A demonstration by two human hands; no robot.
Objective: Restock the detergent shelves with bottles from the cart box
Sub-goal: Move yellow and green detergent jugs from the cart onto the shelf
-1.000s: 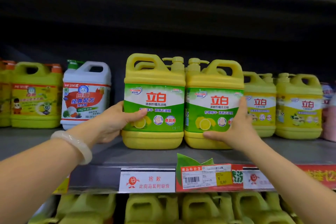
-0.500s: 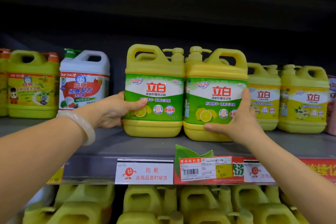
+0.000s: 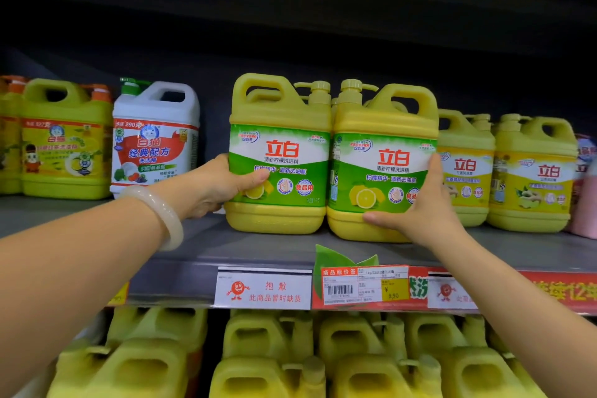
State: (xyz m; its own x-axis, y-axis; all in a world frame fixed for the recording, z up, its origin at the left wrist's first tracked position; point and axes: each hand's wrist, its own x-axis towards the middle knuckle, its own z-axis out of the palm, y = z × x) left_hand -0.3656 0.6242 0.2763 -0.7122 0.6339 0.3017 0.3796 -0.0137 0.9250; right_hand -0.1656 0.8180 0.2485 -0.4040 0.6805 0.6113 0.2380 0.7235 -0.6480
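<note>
Two yellow detergent bottles with green lemon labels stand side by side, touching, on the grey shelf. My left hand grips the left bottle at its left side, thumb on the label front. My right hand holds the right bottle at its lower right corner, thumb along the bottom front and fingers up the right side. Both bottles have pump tops that face each other. More bottles of the same kind stand behind them, mostly hidden.
A white detergent jug and yellow jugs stand to the left, with a gap beside my left hand. Smaller yellow bottles stand set back to the right. Price tags line the shelf edge. Yellow bottles fill the shelf below.
The two bottles have stayed together between my hands, and the right one now sits slightly lower and nearer the shelf edge. The camera has shifted a little.
</note>
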